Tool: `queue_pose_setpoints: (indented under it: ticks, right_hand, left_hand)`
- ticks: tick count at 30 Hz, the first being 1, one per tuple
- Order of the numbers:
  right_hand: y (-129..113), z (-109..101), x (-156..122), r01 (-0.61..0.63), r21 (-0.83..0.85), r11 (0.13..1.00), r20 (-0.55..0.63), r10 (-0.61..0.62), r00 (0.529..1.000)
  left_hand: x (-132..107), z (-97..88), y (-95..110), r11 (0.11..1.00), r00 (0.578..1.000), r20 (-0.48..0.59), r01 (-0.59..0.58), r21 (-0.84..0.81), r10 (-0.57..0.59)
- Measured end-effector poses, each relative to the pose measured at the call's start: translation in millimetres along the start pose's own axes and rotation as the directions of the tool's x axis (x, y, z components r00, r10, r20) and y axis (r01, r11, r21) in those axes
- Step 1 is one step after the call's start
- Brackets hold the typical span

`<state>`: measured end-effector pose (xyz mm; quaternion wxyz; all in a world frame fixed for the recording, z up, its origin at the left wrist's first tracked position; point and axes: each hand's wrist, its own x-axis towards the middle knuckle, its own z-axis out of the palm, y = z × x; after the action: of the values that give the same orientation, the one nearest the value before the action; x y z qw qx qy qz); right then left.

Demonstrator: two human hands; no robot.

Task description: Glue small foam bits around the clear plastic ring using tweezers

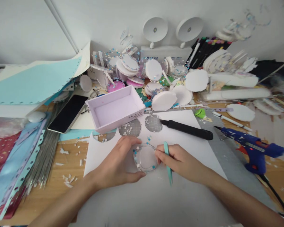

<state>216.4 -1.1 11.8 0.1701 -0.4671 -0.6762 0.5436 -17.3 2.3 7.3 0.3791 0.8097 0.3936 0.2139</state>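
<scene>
- Ring (138, 165) of clear wire with blue and white bits: on the white sheet (194, 148), between the two hands, just right of left palm, just left of right fingertips.
- Left hand (117, 162): spread in a C, fingers by ring's far edge, thumb by near edge; can't tell if they touch the wire.
- Right hand (180, 160): thumb and forefinger pressed together at ring's right edge; pinches teal tweezers (168, 172) among the fingers; can't tell how firmly the wire itself is held.
- Ring direction: round, no clear long axis; short sprig of blue bits sticks out from far edge, away from person; flat or tilted, can't tell.
- Tweezers direction: long axis runs far to near, near end leaning slightly right; narrow tip toward person, blunt end up past the knuckles.
- Lilac box (113, 110): beyond left hand, long side slanted, far end of it to the right.
- Black pen-like tool (186, 128): beyond right hand, thin tip pointing left.
- Blue glue gun (252, 148): right on bench (72, 151), nozzle pointing left.
- Phone (68, 113): left of box, lying slanted.
</scene>
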Motion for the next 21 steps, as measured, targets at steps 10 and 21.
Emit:
queue_pose_setpoints:
  ticks: [10, 21]
  right_hand:
    - [3.2, 4.0, 0.9, -0.015, -0.013, 1.000, 0.023, 0.015, 1.000]
    - [-1.5, 4.4, 0.8, 0.012, 0.023, 1.000, 0.033, -0.013, 0.999]
  left_hand:
    - [0.8, 4.6, 1.1, 1.000, 0.999, -0.054, -0.009, -0.006, 0.008]
    - [-0.8, 1.6, -0.1, 0.998, 0.999, 0.002, -0.038, -0.053, 0.038]
